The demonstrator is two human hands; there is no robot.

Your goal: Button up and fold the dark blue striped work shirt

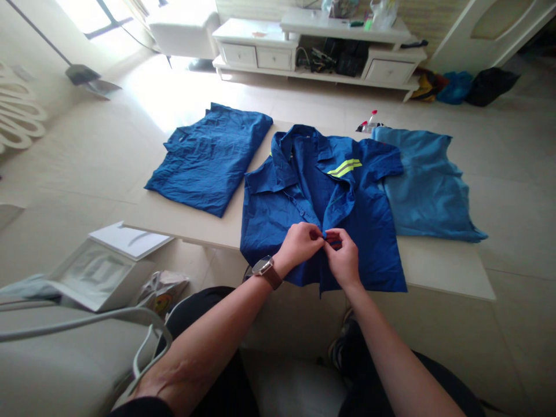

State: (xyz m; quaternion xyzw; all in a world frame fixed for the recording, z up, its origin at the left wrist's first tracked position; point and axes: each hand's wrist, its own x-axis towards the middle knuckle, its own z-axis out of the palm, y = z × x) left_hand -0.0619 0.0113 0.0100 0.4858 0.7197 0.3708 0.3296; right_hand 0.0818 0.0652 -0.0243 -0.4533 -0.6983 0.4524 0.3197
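Forearms [217, 330] end in fingers [341, 234] pinching a shirt [373, 237] lying between dark-blue clothing [211, 162] and light-blue cloth [428, 191].

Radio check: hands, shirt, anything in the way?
Left hand, right hand: pinching front of blue short-sleeved shirt. Shirt on table, collar open. Garments either side, clear of hands.

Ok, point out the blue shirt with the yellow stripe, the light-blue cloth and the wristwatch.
Blue shirt [367, 229], head view: front panel, right of the opening.
Light-blue cloth [428, 185], head view: middle of its upper surface.
Wristwatch [262, 265], head view: its round face.
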